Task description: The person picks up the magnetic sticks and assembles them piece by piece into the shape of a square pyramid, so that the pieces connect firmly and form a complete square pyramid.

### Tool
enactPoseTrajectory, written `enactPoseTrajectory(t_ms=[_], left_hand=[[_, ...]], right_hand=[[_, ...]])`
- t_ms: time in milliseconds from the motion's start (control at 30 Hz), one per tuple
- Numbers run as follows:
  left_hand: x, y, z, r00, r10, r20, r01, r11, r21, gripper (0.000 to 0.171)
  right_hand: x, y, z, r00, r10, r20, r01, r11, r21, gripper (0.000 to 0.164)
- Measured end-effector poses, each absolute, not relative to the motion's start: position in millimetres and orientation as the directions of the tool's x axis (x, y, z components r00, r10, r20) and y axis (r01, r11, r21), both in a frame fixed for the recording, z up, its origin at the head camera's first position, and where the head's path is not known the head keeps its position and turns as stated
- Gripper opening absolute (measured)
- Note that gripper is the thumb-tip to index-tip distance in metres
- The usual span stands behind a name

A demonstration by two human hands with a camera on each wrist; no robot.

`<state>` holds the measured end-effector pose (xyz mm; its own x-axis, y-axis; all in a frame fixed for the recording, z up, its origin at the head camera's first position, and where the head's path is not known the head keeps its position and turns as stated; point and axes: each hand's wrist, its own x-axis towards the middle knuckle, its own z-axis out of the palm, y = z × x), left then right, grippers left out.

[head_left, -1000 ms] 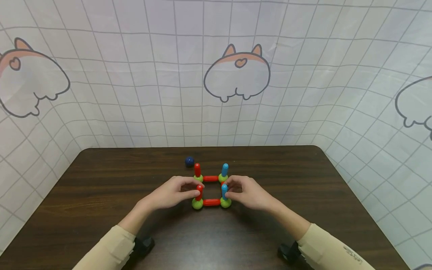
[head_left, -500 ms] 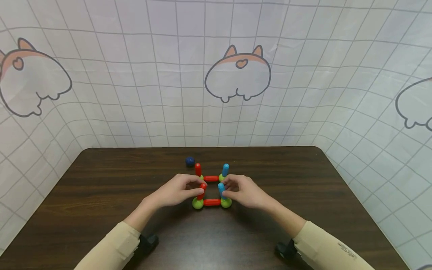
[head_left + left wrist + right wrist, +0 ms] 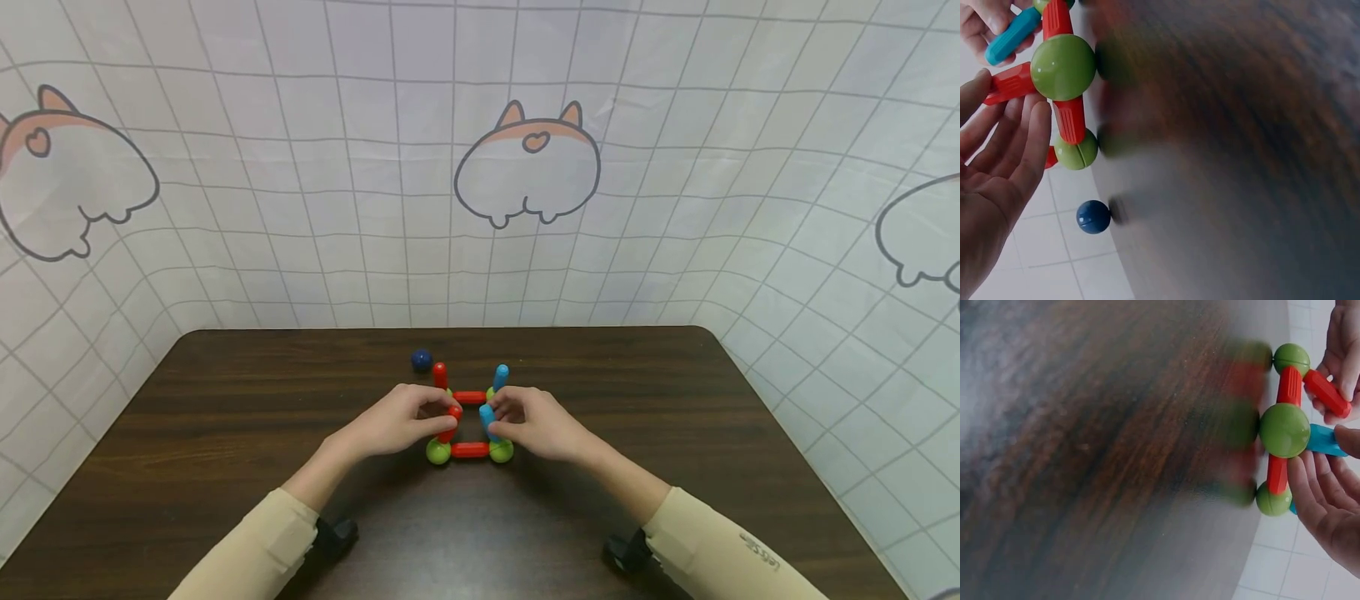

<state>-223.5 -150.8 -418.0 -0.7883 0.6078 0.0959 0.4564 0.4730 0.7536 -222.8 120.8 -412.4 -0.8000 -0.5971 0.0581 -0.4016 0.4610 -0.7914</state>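
Note:
A square frame of green balls and red rods stands on the table. My left hand (image 3: 405, 421) pinches the red rod (image 3: 1011, 84) that rises from the near left green ball (image 3: 438, 452). My right hand (image 3: 546, 423) pinches the light blue rod (image 3: 1325, 439) on the near right green ball (image 3: 501, 451). Both pinched rods lean inward, toward each other. A red rod (image 3: 470, 450) lies between these two balls. At the back, another red rod (image 3: 440, 375) and another light blue rod (image 3: 501, 377) stand up; the hands partly hide the balls below them.
A dark blue ball (image 3: 422, 361) sits apart, behind the frame's left rear corner. The dark wooden table (image 3: 225, 400) ends at a white gridded curtain (image 3: 300, 208) on the back and sides.
The two near rods have gone from about upright to leaning inward, with both hands moving slightly toward each other. The dark blue ball has stayed in place.

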Motion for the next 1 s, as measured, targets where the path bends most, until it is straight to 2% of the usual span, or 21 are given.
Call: enactPoseTrajectory(t_ms=[1000], left_hand=[[-227.3,-142.9,-418.0,-0.797,0.599,0.082,0.453,0.502,0.737,0.020]], right_hand=[[-226.9,118.4,-414.9,-0.806,-0.591,0.031,-0.386,0.485,-0.785,0.025]])
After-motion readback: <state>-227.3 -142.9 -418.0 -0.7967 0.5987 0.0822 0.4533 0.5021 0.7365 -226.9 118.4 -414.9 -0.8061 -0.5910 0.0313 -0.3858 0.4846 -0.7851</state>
